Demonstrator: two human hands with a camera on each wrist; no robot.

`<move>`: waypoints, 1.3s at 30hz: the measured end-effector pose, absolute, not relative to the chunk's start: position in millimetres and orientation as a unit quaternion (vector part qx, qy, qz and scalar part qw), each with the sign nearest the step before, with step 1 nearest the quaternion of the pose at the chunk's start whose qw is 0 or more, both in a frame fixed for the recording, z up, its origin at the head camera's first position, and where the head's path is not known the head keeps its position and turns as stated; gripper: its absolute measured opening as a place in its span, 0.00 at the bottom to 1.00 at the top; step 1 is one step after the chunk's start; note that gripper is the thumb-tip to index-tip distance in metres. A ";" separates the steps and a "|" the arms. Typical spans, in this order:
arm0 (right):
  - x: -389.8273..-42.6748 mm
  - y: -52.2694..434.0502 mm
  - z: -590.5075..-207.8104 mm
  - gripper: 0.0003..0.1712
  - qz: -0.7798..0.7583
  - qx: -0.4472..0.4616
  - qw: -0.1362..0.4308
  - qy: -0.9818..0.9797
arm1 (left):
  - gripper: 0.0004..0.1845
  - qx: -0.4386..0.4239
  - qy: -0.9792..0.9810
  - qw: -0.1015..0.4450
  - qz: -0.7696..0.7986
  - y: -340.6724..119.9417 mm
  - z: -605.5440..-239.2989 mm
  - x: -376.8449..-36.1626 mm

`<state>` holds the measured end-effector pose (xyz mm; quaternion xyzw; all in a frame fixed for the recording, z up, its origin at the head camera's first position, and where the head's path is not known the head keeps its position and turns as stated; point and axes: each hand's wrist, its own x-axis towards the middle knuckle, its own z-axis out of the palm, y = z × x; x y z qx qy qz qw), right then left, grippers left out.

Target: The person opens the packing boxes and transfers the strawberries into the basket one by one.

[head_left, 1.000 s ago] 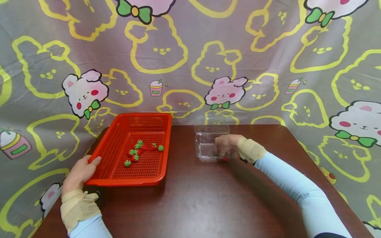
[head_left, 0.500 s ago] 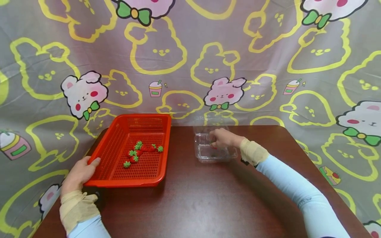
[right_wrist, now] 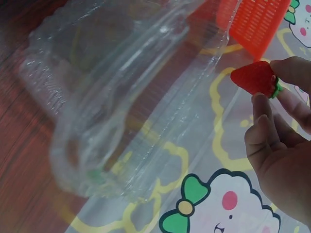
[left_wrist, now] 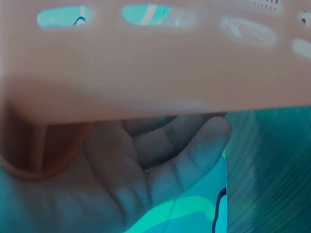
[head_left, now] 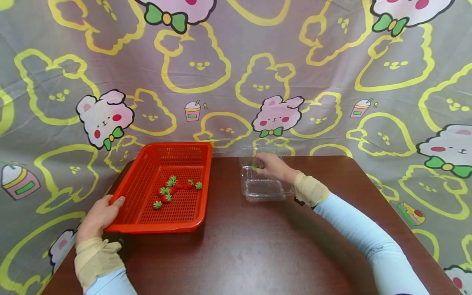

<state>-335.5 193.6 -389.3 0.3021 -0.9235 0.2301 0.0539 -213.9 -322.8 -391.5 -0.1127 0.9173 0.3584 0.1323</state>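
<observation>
In the head view my left hand [head_left: 96, 216] grips the left rim of a red plastic basket [head_left: 155, 228], thumb over the edge. From the left wrist view, its fingers [left_wrist: 170, 167] lie curled below the basket wall. Several strawberries [head_left: 172, 189] with green leaves lie inside the basket. My right hand [head_left: 273, 167] is raised over a clear plastic clamshell box [head_left: 262, 191] whose lid stands up at the back. Between thumb and fingertips it pinches one strawberry [right_wrist: 253, 78] near its leafy end, pointed end outward. Much of that strawberry is hidden by the hand in the head view.
The dark brown table [head_left: 236, 254] carries the clamshell box at its back middle, right of the basket. Behind the table hangs a grey curtain [head_left: 228, 82] with cartoon bears, close to the table's back edge.
My right hand has risen from the clamshell box's front right and moved left and back over it, with the strawberry pinched. The left hand and basket have hardly moved.
</observation>
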 end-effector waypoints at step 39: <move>-339.5 31.2 -335.9 0.12 0.224 0.418 0.047 -0.879 | 0.37 -0.114 0.918 0.127 0.358 -321.0 -389.6 -210.7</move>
